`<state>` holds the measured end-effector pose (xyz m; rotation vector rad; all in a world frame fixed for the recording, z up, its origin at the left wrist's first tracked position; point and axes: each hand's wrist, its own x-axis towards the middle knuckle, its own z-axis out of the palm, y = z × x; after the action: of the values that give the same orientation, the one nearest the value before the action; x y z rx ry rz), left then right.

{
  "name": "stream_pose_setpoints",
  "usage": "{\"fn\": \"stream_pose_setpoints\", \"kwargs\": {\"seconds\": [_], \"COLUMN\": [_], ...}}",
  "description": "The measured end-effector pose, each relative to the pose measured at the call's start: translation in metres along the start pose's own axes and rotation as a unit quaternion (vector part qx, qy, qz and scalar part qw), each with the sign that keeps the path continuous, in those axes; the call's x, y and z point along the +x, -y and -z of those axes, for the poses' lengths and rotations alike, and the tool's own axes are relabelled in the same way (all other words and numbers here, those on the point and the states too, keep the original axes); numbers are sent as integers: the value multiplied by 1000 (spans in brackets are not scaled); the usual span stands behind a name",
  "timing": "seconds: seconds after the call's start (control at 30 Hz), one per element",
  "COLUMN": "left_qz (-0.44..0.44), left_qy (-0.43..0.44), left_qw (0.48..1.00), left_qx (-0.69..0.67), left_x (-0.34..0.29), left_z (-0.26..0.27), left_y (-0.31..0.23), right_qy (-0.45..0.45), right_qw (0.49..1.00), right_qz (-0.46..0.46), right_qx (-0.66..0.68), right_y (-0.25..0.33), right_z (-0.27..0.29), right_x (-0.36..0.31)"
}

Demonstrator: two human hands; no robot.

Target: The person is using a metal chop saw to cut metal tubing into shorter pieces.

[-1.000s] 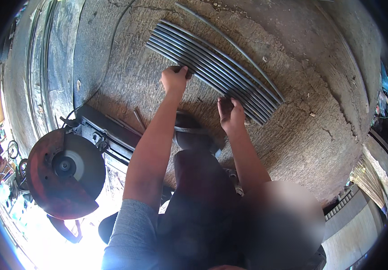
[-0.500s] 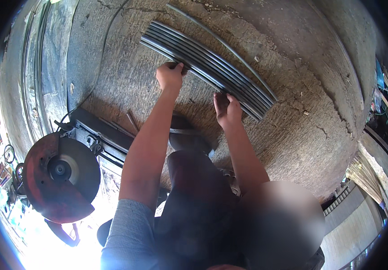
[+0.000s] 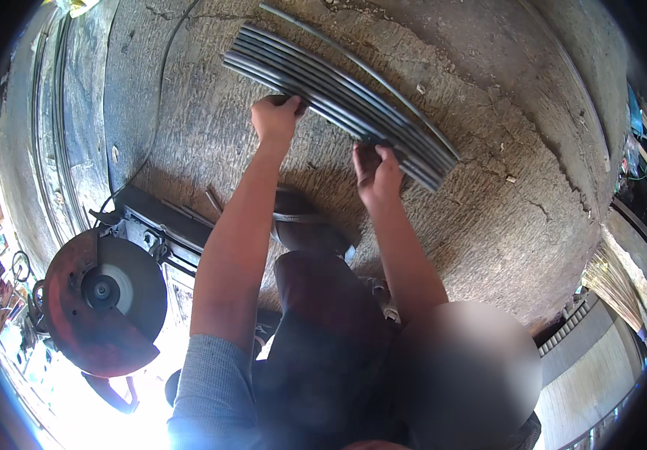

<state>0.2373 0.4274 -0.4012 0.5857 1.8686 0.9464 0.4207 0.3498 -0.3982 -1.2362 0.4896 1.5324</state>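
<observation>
Your left hand (image 3: 277, 118) and right hand (image 3: 376, 174) both clench the near edge of the bundle of long grey metal rods (image 3: 338, 94) lying on rough cracked concrete (image 3: 488, 210), beyond the round saw (image 3: 102, 300).

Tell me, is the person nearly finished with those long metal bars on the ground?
Looks done: the grey metal bars lie side by side in one neat bundle on the concrete floor. In hand: the left hand and the right hand both grip the bundle's near edge. Left: the bars remain on the floor, apart from the cut-off saw, which nobody is touching. How much remains is unclear.
</observation>
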Motion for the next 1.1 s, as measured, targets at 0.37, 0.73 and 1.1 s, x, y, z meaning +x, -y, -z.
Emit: {"fn": "stream_pose_setpoints", "kwargs": {"seconds": [0.37,0.73,1.1], "left_qz": [58,84,35], "left_qy": [-88,-40,-45], "left_qw": [993,991,996], "left_qx": [57,-101,-72], "left_x": [-7,-19,-18], "left_z": [-22,-23,-22], "left_y": [-17,-18,-15], "right_qy": [-6,128,199], "right_qw": [996,417,312], "right_qz": [-78,593,559], "right_qx": [-53,-677,-742], "right_y": [29,61,60], "right_z": [-5,-31,-28], "right_x": [3,-2,20]}}
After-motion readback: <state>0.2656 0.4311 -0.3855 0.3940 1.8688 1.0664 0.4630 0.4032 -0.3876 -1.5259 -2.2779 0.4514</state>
